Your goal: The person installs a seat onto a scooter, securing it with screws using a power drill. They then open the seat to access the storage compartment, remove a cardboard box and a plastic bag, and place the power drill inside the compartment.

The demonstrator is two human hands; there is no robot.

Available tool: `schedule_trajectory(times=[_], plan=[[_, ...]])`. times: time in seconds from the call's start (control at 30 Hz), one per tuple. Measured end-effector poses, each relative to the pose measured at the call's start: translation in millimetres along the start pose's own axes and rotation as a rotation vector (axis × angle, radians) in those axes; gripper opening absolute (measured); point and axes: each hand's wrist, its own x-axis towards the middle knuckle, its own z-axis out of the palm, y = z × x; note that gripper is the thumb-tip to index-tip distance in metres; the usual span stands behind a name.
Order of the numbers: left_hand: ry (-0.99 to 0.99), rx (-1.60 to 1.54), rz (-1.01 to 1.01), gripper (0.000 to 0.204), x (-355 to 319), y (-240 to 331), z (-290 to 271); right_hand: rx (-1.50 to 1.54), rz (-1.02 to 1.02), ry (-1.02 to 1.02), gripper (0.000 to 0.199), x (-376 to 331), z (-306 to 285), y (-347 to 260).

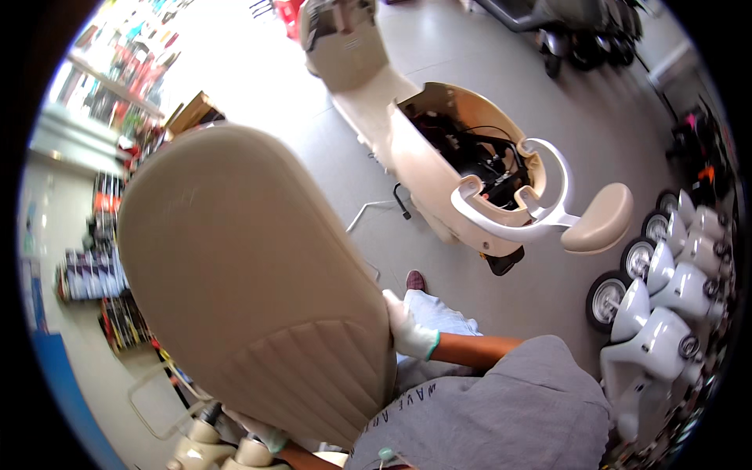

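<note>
Right hand [407, 327], in a white knit glove with a teal cuff: fingers [392, 304] are curled over the right-hand edge of a large beige padded scooter seat with a ribbed lower panel [251, 274], gripping it. Left hand [262, 432], also white-gloved, is seen only in part beneath the seat's lower edge; it is pressed against the underside, but whether its fingers are closed cannot be told. The seat is held up close in front of the camera, tilted, its upholstered face turned toward the viewer, and most of the left half of the view is filled by it. A bare forearm is followed from the right glove back to a grey short-sleeved shirt [509, 407] at the lower edge. Below the seat, between it and the grey floor [548, 117], light blue trousers [439, 317] and a dark red shoe [415, 280] are noted. Well beyond the seat, a cream-coloured scooter body with its seat bay open [462, 157] is parked, dark wiring exposed inside, with a white curved grab rail [540, 200] and a small beige backrest pad [599, 219] at its rear. A row of white scooter front ends with black tyres [666, 290] is lined along the right edge. Shelves with colourful stock [117, 70] are seen at the left, blurred.
</note>
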Motion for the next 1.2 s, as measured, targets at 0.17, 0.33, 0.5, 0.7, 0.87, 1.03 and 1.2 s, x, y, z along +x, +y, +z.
schedule_trajectory(times=[0.17, 0.33, 0.5, 0.7, 0.87, 1.03, 1.2], plan=[[-0.392, 0.215, 0.156, 0.062, 86.7, 37.9, 196.7, 0.602, -0.202, -0.107, 0.042, 14.9, -54.1, -68.4], [-1.151, 0.399, 0.500, 0.052, 91.6, 88.1, 424.7, 0.707, -0.700, -0.004, 0.044, 44.9, -92.4, -83.1], [-1.659, 0.389, 0.609, 0.059, 99.5, 111.8, 569.9, 0.849, -0.838, 0.294, 0.042, 41.9, -76.2, -117.4], [-2.033, 0.307, 0.937, 0.067, 90.5, 120.2, 671.7, 0.970, -0.875, 0.623, 0.039, 44.0, -42.2, -138.5], [-2.261, 0.287, 0.959, 0.069, 68.9, 129.9, 721.2, 1.036, -0.856, 0.788, 0.038, 54.1, -13.2, -140.3], [-2.368, 0.179, 1.085, 0.066, 44.0, 152.0, 751.9, 1.049, -0.837, 0.807, 0.035, 81.8, 18.0, -144.0], [-2.551, 0.329, 0.921, 0.070, 4.7, 115.6, 807.8, 1.043, -0.827, 0.855, 0.033, 110.0, 48.4, -158.4]])
